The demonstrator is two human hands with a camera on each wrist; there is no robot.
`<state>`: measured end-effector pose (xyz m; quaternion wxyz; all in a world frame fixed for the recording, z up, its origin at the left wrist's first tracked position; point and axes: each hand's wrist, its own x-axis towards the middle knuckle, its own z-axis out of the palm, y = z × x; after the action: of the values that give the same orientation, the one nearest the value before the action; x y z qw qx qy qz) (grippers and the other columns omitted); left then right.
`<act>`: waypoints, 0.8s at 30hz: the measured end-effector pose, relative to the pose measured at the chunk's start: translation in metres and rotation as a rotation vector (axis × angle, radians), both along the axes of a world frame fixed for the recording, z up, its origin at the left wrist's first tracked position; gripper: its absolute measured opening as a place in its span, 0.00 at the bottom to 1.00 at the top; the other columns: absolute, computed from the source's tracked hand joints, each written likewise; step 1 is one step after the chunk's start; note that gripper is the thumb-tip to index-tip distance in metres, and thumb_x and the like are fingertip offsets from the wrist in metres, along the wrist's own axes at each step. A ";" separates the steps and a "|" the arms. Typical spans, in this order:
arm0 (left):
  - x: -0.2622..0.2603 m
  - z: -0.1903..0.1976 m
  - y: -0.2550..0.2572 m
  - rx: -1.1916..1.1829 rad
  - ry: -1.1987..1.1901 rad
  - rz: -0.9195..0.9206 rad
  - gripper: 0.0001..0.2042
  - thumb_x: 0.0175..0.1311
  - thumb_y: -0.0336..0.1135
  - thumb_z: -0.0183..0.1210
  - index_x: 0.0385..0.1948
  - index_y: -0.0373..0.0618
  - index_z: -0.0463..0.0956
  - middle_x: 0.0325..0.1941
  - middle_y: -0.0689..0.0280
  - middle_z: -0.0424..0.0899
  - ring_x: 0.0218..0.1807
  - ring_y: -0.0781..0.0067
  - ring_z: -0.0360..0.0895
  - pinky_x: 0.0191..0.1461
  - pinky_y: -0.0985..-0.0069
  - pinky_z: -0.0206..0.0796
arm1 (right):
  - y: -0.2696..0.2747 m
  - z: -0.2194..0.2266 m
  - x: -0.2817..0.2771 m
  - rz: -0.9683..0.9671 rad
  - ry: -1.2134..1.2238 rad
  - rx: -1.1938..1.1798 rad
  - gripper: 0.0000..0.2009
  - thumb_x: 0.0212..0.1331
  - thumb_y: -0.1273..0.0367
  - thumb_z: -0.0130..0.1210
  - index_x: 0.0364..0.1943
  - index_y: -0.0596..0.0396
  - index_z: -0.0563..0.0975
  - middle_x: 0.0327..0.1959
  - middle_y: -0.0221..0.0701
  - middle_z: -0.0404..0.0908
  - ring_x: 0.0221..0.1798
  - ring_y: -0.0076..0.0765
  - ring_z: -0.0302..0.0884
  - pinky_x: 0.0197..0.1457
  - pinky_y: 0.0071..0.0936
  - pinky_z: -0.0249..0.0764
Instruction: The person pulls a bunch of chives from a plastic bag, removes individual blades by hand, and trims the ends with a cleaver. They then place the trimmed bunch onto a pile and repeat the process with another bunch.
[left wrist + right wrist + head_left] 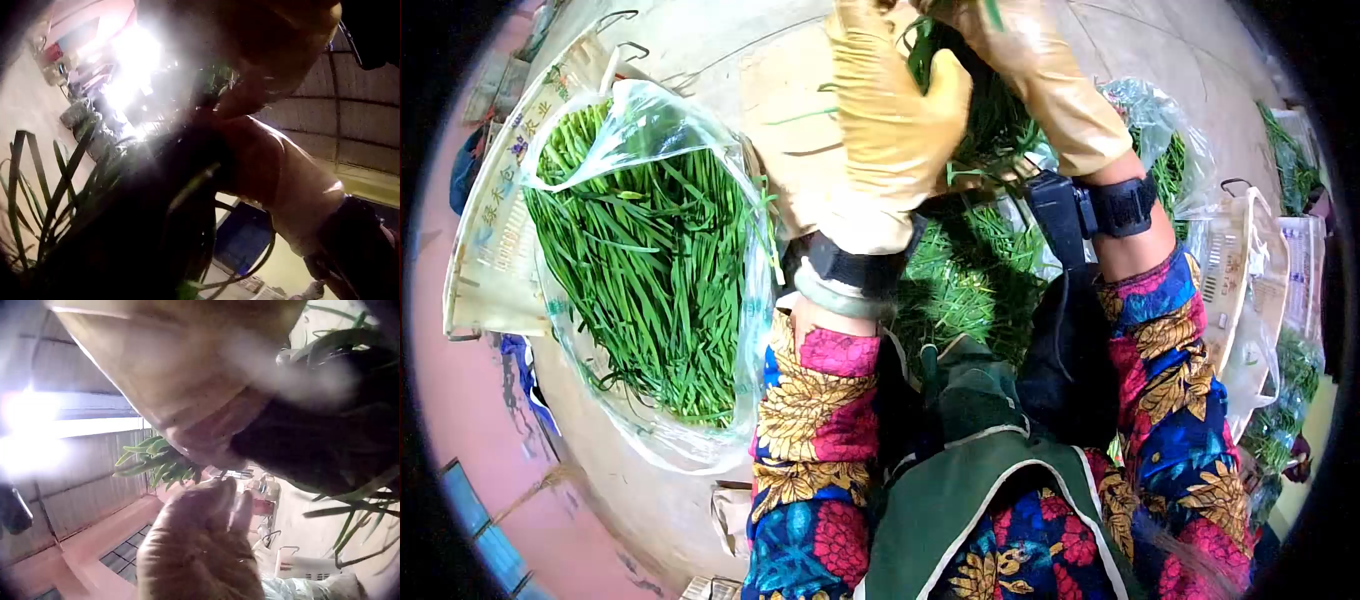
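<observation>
Both hands wear yellow rubber gloves and work at the top of the head view. My right hand [1055, 95] grips a thick bunch of chives [992, 115], whose long leaves hang down towards me. In the right wrist view, pale cut ends of the bunch [159, 464] stick out past the gripping fingers. My left hand [895, 120] is beside the bunch, thumb spread away from the palm. Its fingers [222, 494] are raised close to the stem ends in the right wrist view. The head view cuts off its fingertips.
A plastic-lined basket [495, 250] full of chives [650, 270] stands on the left. Loose green trimmings [970, 270] lie below the hands. A tan board [785, 140] is behind the left hand. More baskets [1245, 270] and bagged greens [1165, 150] line the right.
</observation>
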<state>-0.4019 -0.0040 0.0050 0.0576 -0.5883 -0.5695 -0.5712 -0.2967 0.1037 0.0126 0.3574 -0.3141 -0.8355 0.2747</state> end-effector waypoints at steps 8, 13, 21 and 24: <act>0.013 -0.011 0.003 -0.582 -0.524 -0.556 0.40 0.46 0.33 0.65 0.61 0.30 0.53 0.53 0.53 0.72 0.56 0.63 0.70 0.59 0.73 0.63 | -0.034 0.012 0.038 0.140 0.298 -0.429 0.14 0.61 0.67 0.54 0.49 0.56 0.75 0.35 0.38 0.79 0.37 0.36 0.76 0.41 0.31 0.72; -0.002 0.010 -0.002 -0.691 -0.388 -0.549 0.35 0.50 0.40 0.66 0.59 0.36 0.61 0.55 0.56 0.72 0.57 0.65 0.70 0.62 0.72 0.62 | -0.033 0.009 0.034 0.194 0.405 -0.569 0.13 0.59 0.69 0.58 0.47 0.56 0.76 0.36 0.32 0.80 0.38 0.30 0.75 0.43 0.25 0.73; 0.017 -0.022 0.011 -0.509 0.122 -0.238 0.38 0.36 0.42 0.75 0.52 0.40 0.66 0.46 0.59 0.79 0.48 0.65 0.76 0.52 0.68 0.69 | -0.031 0.007 0.026 0.214 0.437 -0.596 0.15 0.57 0.68 0.61 0.47 0.55 0.74 0.38 0.28 0.78 0.41 0.27 0.73 0.45 0.23 0.72; 0.018 -0.026 0.013 -0.448 -0.051 -0.252 0.35 0.38 0.41 0.74 0.50 0.40 0.67 0.45 0.59 0.80 0.46 0.65 0.76 0.51 0.68 0.69 | -0.033 0.007 0.026 0.211 0.413 -0.572 0.17 0.56 0.67 0.62 0.48 0.55 0.72 0.40 0.28 0.76 0.42 0.28 0.71 0.46 0.25 0.70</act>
<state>-0.3843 0.0095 -0.0205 -0.1602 -0.6380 -0.6054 -0.4481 -0.2702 0.0703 0.0193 0.3860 -0.2514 -0.6630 0.5901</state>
